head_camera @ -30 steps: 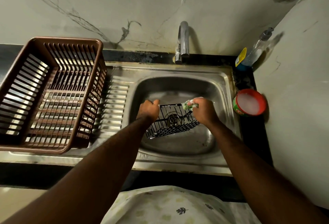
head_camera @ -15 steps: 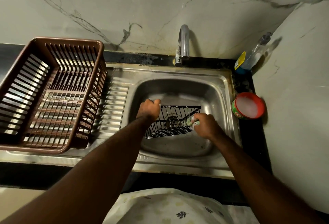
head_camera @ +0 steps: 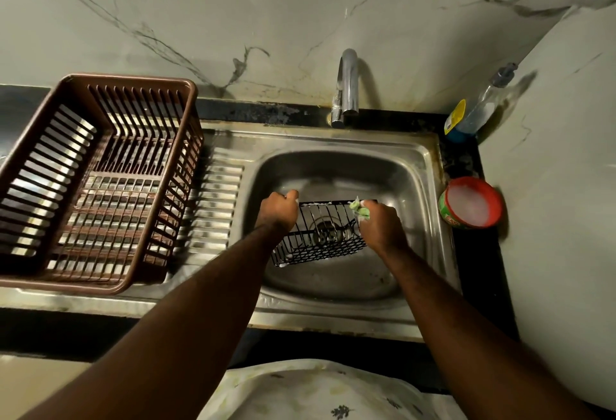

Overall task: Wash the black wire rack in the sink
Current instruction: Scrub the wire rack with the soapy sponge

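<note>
Both hands are working over the sink (head_camera: pixel 425 183) basin: the left hand (head_camera: pixel 279 211) is gripping the left end of the black wire rack (head_camera: pixel 320 249), tilted above the drain (head_camera: pixel 328 235), while the right hand (head_camera: pixel 378 226) is pressing a clutched green scrub pad (head_camera: pixel 361 212) against its far right corner. Thin, sudsy wire is likely making the hold slippery, so the rack could twist free onto the smooth steel. The pad seems soft; blur is hiding its texture.
</note>
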{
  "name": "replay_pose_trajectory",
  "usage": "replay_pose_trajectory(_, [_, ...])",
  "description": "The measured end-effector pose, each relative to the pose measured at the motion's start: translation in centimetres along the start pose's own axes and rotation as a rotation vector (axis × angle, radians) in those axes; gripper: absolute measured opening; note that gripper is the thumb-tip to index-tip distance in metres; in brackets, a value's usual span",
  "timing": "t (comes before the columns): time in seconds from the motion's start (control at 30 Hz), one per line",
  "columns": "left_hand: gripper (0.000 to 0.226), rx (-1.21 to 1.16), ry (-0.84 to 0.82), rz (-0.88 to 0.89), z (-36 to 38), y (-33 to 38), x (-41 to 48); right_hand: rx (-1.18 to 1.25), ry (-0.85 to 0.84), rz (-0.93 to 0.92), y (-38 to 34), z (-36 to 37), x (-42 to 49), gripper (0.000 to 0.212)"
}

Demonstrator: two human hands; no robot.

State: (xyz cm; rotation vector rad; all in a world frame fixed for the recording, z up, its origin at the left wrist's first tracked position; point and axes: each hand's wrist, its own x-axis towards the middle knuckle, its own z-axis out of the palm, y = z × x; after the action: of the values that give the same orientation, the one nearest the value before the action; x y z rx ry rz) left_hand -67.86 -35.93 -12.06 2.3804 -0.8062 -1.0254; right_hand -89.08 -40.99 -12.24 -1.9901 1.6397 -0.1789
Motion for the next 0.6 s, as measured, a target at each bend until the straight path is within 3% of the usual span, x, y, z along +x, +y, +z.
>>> replay_pose_trajectory(0.3, [0.04, -0.018, -0.017, 0.028, 0.1, -0.1, 0.2, -0.114, -0.216, 0.095, 2.6, -1.5, -1.1, 0.017])
replay_pose_trajectory(0.43, [0.042, -0.015, -0.023, 0.034, 0.1, -0.6, -0.1, -0.01, 0.006, 0.068, 3.1, -2.7, 0.9, 0.009])
replay_pose_trajectory(0.5, [0.039, 0.029, -0.033, 0.064, 0.1, -0.7, -0.3, -0.018, 0.09, 0.028, 2.3, -2.3, 2.2, 0.018])
replay_pose_trajectory(0.6, [0.037, 0.093, -0.036, 0.098, 0.1, -0.9, -0.3, 0.053, 0.089, -0.1, -1.2, -0.2, 2.6, 0.032])
